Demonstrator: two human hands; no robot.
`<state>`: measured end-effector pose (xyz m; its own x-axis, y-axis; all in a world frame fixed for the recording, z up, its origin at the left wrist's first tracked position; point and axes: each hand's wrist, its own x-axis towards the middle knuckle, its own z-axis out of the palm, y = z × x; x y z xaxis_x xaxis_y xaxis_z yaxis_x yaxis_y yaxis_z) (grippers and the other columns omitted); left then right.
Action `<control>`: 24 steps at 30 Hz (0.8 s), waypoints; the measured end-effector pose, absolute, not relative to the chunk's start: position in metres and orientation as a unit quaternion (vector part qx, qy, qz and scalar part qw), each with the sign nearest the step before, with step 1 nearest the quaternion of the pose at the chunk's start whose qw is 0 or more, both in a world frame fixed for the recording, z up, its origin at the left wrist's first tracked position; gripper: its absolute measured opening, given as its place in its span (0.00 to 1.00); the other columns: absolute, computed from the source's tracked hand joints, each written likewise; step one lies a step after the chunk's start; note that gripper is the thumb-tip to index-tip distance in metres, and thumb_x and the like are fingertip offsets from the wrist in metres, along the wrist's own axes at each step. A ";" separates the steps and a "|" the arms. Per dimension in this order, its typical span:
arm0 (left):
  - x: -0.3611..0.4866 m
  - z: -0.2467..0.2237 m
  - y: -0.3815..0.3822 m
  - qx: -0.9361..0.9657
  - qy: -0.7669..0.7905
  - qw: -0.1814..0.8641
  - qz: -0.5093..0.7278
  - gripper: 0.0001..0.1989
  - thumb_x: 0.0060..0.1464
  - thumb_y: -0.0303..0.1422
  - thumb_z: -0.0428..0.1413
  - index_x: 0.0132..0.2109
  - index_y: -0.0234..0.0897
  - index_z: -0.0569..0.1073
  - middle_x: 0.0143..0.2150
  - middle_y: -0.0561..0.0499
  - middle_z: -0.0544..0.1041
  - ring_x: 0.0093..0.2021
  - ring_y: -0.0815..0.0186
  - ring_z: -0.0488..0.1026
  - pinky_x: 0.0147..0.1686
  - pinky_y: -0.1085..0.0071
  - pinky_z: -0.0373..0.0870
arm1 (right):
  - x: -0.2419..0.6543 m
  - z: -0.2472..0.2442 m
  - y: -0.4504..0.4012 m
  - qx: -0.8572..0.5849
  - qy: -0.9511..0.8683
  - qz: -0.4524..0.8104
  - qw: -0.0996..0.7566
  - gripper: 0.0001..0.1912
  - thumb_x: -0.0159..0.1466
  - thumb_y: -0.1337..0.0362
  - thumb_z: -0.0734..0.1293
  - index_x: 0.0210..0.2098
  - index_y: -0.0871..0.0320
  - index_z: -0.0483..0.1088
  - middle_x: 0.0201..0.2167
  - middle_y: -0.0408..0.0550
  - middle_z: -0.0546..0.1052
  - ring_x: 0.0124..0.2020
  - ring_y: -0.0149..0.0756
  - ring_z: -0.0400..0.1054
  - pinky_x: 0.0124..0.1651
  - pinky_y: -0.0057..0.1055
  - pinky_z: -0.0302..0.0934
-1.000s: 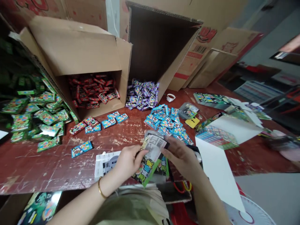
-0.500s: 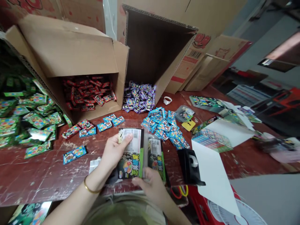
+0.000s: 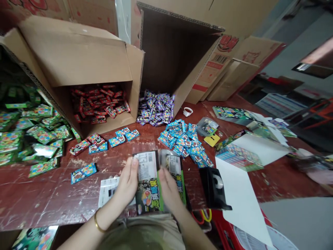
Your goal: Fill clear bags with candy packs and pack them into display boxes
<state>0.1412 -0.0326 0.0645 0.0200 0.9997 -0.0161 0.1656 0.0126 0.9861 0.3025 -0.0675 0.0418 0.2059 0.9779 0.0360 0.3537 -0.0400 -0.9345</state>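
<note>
A black and green printed candy package (image 3: 147,185), with a white barcode label at its top, stands between my two hands near the table's front edge. My left hand (image 3: 128,182) closes on its left edge, thumb up along the side. Against its right edge my right hand (image 3: 169,191) is closed, somewhat blurred. A second package of the same print (image 3: 174,163) lies just behind my right hand, partly covered by it. Under my left wrist is a white printed sheet (image 3: 105,191). Left of my left hand lies a blue sachet (image 3: 83,173).
Beyond my hands are blue sachets (image 3: 182,139), a carton of red sachets (image 3: 99,102) and a carton with purple sachets (image 3: 156,107). Green packets (image 3: 44,133) pile up at left. A black tape dispenser (image 3: 214,187), a white ring (image 3: 187,111) and an unfolded printed box (image 3: 239,152) are at right.
My left hand has shifted from the package's face to its left edge. My right hand has moved up along the right edge. The package has come slightly nearer to me.
</note>
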 end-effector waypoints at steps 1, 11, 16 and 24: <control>0.133 0.062 -0.033 0.526 0.548 0.483 0.436 0.23 0.61 0.53 0.44 0.35 0.38 0.70 0.34 0.50 0.73 0.38 0.62 0.70 0.42 0.69 0.66 | 0.322 0.041 -0.053 -0.643 -0.541 0.300 0.452 0.23 0.69 0.49 0.55 0.47 0.56 0.72 0.45 0.53 0.78 0.47 0.42 0.72 0.52 0.40 0.65; 0.062 0.057 -0.049 0.238 0.529 0.693 0.428 0.21 0.47 0.48 0.64 0.42 0.38 0.77 0.33 0.52 0.81 0.31 0.65 0.75 0.33 0.73 0.71 | 0.344 0.050 0.079 -0.563 -0.749 0.079 0.341 0.12 0.65 0.63 0.61 0.45 0.56 0.73 0.44 0.53 0.78 0.49 0.43 0.70 0.57 0.42 0.61; 0.048 0.059 -0.053 0.155 0.555 0.650 0.495 0.28 0.37 0.47 0.69 0.43 0.35 0.78 0.35 0.48 0.83 0.34 0.60 0.79 0.33 0.70 0.74 | 0.239 0.009 0.141 -0.709 -0.639 0.199 0.222 0.45 0.54 0.50 0.72 0.63 0.68 0.56 0.59 0.69 0.66 0.61 0.58 0.59 0.57 0.49 0.58; 0.024 0.043 -0.061 0.136 0.540 0.684 0.471 0.26 0.42 0.45 0.68 0.46 0.35 0.78 0.41 0.46 0.83 0.40 0.59 0.80 0.39 0.69 0.75 | 0.234 -0.016 0.135 -0.716 -0.648 0.169 0.199 0.33 0.63 0.59 0.64 0.64 0.62 0.54 0.59 0.63 0.65 0.60 0.52 0.56 0.60 0.48 0.50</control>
<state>0.0243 -0.0607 0.0427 -0.0264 0.7916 -0.6105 -0.4971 0.5194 0.6951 0.2337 0.1346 -0.0157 0.1032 0.9945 0.0166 0.8605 -0.0809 -0.5030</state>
